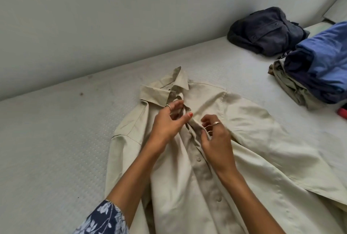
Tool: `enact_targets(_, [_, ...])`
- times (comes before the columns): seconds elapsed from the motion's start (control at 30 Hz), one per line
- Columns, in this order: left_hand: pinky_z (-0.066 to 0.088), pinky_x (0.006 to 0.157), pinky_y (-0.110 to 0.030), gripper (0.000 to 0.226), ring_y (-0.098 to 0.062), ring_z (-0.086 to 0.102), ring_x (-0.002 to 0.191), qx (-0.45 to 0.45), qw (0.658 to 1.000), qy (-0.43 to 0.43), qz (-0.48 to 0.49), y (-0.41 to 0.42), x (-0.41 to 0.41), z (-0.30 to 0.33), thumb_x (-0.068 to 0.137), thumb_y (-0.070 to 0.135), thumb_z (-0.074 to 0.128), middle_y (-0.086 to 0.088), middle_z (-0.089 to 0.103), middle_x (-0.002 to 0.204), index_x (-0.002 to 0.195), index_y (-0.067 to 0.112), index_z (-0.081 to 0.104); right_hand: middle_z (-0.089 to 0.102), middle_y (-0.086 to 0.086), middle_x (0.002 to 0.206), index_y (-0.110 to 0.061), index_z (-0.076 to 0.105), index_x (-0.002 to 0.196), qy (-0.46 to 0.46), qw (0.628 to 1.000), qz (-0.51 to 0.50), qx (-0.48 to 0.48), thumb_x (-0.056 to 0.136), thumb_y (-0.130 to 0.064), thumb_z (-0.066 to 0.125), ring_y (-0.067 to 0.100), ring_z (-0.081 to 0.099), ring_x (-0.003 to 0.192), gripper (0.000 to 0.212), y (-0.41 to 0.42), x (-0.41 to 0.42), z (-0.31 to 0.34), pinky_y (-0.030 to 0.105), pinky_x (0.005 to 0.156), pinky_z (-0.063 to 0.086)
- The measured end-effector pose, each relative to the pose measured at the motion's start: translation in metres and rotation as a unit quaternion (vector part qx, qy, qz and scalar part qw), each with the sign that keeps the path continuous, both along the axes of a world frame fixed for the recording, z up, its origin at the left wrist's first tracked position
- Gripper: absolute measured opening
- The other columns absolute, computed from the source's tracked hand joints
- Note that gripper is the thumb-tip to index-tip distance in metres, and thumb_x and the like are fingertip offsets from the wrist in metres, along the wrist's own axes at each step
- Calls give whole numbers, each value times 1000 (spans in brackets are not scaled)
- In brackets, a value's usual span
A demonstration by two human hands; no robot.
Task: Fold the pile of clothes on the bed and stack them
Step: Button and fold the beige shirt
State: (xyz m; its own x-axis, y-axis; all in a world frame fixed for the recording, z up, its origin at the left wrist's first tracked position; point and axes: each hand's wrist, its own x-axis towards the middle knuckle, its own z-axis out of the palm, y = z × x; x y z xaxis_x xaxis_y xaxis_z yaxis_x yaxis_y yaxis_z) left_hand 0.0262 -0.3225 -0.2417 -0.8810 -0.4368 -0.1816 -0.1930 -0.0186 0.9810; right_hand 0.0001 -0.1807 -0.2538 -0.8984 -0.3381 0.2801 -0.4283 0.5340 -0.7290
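A beige button-up shirt (249, 139) lies front up on the bed (47, 139), collar pointing away from me. My left hand (167, 121) pinches the placket just below the collar between thumb and fingers. My right hand (216, 137) grips the other edge of the placket a little lower, fingers curled round the cloth. Both hands meet at the shirt's upper chest. At the right edge sits a stack of folded clothes (319, 68), blue and navy pieces on top of a beige one.
A crumpled dark grey garment (266, 30) lies at the back against the pale wall (112, 17). Something red (342, 177) shows at the right edge below the stack. The mattress to the left of the shirt is bare.
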Motion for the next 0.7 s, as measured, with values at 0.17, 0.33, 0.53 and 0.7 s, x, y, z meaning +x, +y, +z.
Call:
enact_targets(0.17, [47, 85, -17, 52, -11, 62, 98, -168, 983, -66, 21, 5, 1, -9, 75, 11, 77, 6, 62, 105, 121, 16, 53, 57, -7, 73, -24, 50, 79, -116, 991, -24, -64, 83, 6, 60, 2, 56, 61, 31, 7, -23, 13, 12, 57, 42])
enact_targets(0.33, [51, 75, -34, 27, -18, 59, 75, -85, 993, -71, 48, -8, 3, -19, 81, -3, 65, 2, 56, 79, 85, 16, 47, 65, -1, 78, -15, 66, 69, -116, 993, -18, 30, 77, 11, 51, 5, 57, 64, 31, 10, -35, 8, 10, 59, 37])
enact_targets(0.53, [43, 74, -23, 26, -14, 55, 83, -334, 941, -60, 12, -3, 14, -13, 79, -8, 56, 0, 55, 92, 81, 15, 67, 63, 12, 92, -4, 73, 77, -14, 985, -4, 174, 76, 4, 48, 32, 58, 87, 26, 5, -38, -7, 38, 84, 47])
enact_targets(0.7, [46, 76, -40, 12, -25, 51, 94, -451, 887, -102, -9, 2, 24, -6, 86, 8, 60, -6, 48, 99, 96, 8, 68, 62, 11, 112, -8, 72, 90, 152, 968, 45, 193, 78, -11, 56, 31, 52, 106, 20, 6, -19, 0, 42, 89, 47])
